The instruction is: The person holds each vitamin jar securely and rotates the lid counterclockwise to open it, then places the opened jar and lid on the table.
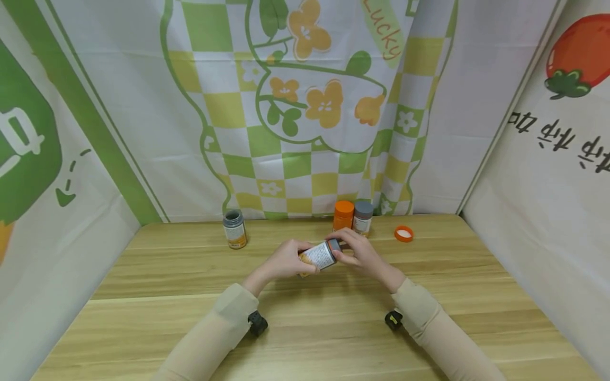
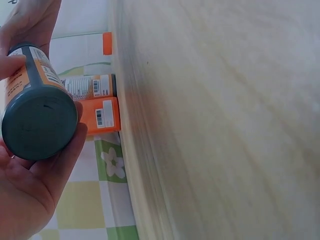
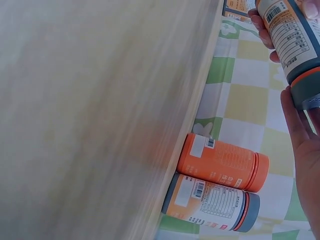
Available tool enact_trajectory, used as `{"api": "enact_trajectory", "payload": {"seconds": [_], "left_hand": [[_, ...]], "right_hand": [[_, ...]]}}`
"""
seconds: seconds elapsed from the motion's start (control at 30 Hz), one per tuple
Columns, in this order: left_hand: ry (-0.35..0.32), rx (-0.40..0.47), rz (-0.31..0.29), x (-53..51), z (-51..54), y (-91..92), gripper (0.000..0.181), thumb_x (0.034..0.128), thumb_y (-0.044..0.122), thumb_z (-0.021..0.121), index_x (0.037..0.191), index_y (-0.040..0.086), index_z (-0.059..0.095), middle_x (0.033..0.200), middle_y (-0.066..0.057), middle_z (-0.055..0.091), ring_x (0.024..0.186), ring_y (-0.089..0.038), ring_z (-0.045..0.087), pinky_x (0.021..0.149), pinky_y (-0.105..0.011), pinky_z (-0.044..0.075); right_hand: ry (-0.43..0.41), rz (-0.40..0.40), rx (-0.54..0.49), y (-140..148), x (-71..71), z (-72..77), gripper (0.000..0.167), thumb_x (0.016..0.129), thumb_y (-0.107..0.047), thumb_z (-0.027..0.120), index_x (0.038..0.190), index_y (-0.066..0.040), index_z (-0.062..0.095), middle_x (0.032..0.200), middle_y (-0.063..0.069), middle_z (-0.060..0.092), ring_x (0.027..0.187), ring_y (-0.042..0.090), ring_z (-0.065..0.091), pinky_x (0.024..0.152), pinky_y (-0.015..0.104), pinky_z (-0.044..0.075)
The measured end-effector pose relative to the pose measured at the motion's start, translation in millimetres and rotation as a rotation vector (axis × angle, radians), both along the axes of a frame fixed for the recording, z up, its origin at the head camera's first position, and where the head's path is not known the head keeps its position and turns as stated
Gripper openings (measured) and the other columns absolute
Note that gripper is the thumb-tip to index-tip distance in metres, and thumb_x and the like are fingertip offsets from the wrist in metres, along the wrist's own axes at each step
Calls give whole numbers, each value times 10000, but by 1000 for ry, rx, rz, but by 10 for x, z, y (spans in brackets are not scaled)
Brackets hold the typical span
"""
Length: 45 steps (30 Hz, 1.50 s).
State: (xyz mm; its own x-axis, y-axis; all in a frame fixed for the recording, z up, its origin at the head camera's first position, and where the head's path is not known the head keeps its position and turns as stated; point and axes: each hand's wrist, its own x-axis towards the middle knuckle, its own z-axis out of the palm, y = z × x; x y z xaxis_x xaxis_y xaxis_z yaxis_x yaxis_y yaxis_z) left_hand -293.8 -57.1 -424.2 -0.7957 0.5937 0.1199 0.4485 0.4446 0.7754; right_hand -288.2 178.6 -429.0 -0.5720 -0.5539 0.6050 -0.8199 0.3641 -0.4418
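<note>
The left hand (image 1: 286,259) grips the body of a grey jar with a white and orange label (image 1: 318,256), tilted above the table. The right hand (image 1: 358,255) holds its grey lid end (image 1: 334,245), where an orange ring shows under the lid. In the left wrist view the jar's dark round base (image 2: 40,123) faces the camera, with the left hand's (image 2: 35,195) fingers around it. In the right wrist view the right hand's (image 3: 305,150) fingers touch the grey lid (image 3: 306,90) of the jar (image 3: 289,42).
An open grey jar (image 1: 235,229) stands at the back left. At the back centre an orange jar (image 1: 343,216) and a grey-lidded jar (image 1: 363,218) stand side by side. An orange ring-shaped lid (image 1: 403,234) lies on the wooden table (image 1: 305,328) to their right. A printed curtain hangs behind.
</note>
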Motion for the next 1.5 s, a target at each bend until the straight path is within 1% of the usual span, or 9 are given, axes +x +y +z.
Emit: {"api": "enact_trajectory", "payload": {"seconds": [0.1,0.2,0.37,0.5,0.6,0.7,1.1,1.27,1.5], "left_hand": [[-1,9,4,13,8,0,409,728,230,754,1119,136,682,871,3,670,688,-125,583,567,-294,516],[3,15,11,22,11,4,441,725,221,754,1149,128,672,881,-10,673,680,-130,585,549,-301,519],[27,13,16,35,10,19,472,717,208,750,1173,122,664,897,-13,677,675,-126,585,526,-302,517],[64,-16,23,49,-3,29,450,713,225,751,1145,124,672,892,9,677,677,-114,581,544,-281,504],[91,-48,37,62,-13,38,415,709,243,755,1104,140,681,881,37,676,685,-98,577,577,-263,493],[118,-74,53,73,-19,48,398,702,257,754,1080,152,685,867,59,673,685,-85,572,597,-250,481],[230,-157,90,147,29,51,471,691,305,734,1128,140,667,847,52,660,640,-76,544,561,-249,450],[264,-184,104,156,38,41,502,694,312,730,1160,140,659,862,46,663,638,-73,537,555,-246,444],[315,-204,117,159,36,28,512,679,321,729,1155,145,665,866,54,666,622,-56,525,543,-230,432]], "right_hand": [[-16,-22,-18,-20,45,33,360,847,33,644,1197,-19,574,1094,129,594,946,251,626,767,370,559],[-45,-37,-46,-57,147,143,324,861,48,617,1181,22,577,1092,175,601,960,292,620,773,386,557],[-127,-87,-67,-115,310,332,259,909,17,562,1166,8,592,1108,192,622,992,307,623,783,349,553],[-198,-140,-84,-110,223,224,241,956,-36,504,1176,-30,602,1133,162,643,1003,274,629,784,344,548],[-220,-169,-91,-82,116,98,240,980,-85,477,1170,-49,618,1133,115,658,1011,241,634,794,357,543],[-233,-186,-82,-61,74,53,241,989,-138,474,1155,-75,637,1120,56,668,1008,195,635,807,342,537],[-321,-197,-2,-72,95,43,292,1000,-284,457,1158,-127,646,1086,39,670,919,166,651,740,276,519],[-360,-211,4,-80,104,39,353,1002,-324,441,1192,-92,628,1091,45,664,934,174,649,736,279,518],[-479,-253,-30,-101,125,30,325,980,-400,463,1177,-199,626,1057,21,673,907,131,626,729,289,510]]}}
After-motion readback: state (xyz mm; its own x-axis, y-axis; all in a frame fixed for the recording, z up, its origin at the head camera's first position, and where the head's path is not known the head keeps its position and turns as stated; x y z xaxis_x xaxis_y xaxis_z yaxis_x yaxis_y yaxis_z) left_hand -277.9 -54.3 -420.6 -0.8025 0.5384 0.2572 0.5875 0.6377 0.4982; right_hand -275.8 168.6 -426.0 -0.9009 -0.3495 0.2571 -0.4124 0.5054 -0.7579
